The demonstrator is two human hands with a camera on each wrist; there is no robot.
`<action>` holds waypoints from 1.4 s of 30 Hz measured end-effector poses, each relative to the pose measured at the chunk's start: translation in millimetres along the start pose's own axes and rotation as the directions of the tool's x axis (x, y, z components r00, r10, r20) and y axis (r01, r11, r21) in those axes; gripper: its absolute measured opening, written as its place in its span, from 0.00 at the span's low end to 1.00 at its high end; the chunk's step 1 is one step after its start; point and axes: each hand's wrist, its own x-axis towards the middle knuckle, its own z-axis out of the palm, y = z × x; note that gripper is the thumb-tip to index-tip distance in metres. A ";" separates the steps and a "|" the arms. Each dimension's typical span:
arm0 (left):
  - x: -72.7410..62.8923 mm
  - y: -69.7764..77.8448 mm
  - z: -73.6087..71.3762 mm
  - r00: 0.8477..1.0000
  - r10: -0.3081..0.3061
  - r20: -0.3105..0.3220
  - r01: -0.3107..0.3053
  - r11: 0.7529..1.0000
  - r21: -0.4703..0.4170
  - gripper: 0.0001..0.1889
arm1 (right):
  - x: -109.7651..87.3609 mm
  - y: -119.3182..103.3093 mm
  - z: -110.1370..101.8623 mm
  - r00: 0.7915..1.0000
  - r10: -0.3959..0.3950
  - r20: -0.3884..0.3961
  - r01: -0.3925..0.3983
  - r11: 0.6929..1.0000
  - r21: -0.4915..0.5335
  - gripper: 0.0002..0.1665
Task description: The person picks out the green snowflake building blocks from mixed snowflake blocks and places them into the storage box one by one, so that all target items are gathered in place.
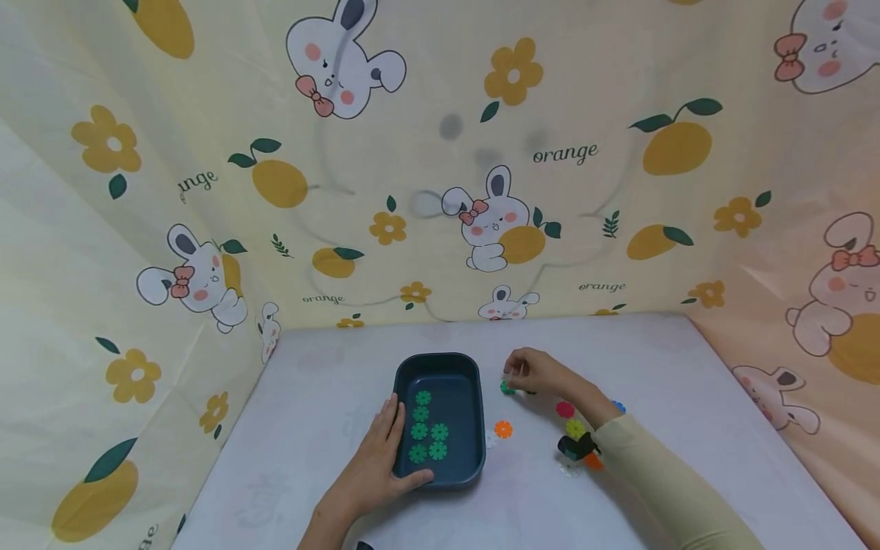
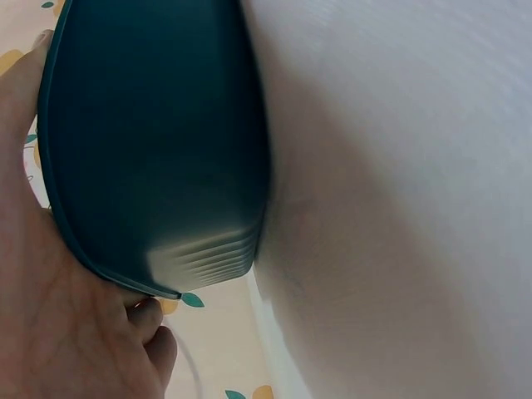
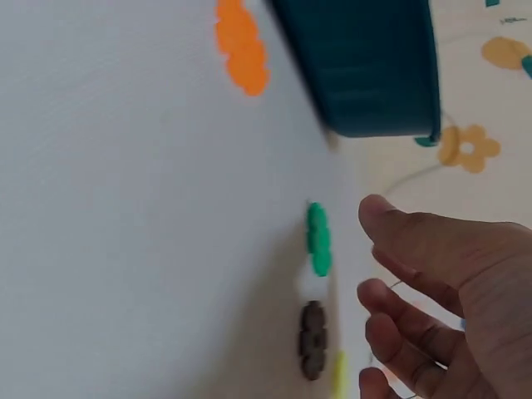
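A dark blue plastic tray (image 1: 467, 428) stands on the table with several green flower-shaped pieces (image 1: 438, 432) lying in its left part. My left hand (image 1: 374, 458) holds it at the near left corner, thumb over the near rim; the left wrist view shows the tray's outer wall and this hand at the rim. Right of the tray, my right hand (image 1: 539, 372) hovers with loosely bent fingers over another green flower piece (image 3: 319, 239). That piece lies on the table, apart from the fingertips. Beside it lies a dark brown flower piece (image 3: 313, 340).
An orange flower piece (image 1: 503, 429) lies right of the tray, a clear one (image 1: 491, 438) beside it. Near the right forearm are pink (image 1: 565, 409), yellow (image 1: 575, 428) and blue (image 1: 619, 406) pieces. A printed cloth (image 1: 412, 252) hangs behind and along both sides.
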 end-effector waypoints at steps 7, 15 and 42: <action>0.2 -1.3 1.7 1.000 0.002 -0.003 -0.002 1.000 0.002 0.66 | -1.8 6.2 7.1 0.999 0.045 -0.022 -0.045 0.998 -0.033 0.16; -0.3 -0.6 0.8 1.000 0.004 -0.006 -0.004 1.000 -0.005 0.66 | -1.6 1.6 11.0 0.996 0.081 -0.036 -0.083 0.994 -0.067 0.14; -0.1 0.0 0.1 1.000 -0.013 0.010 0.013 1.000 -0.006 0.66 | -9.6 -45.6 -13.5 0.985 -0.163 -0.055 0.168 0.979 0.117 0.06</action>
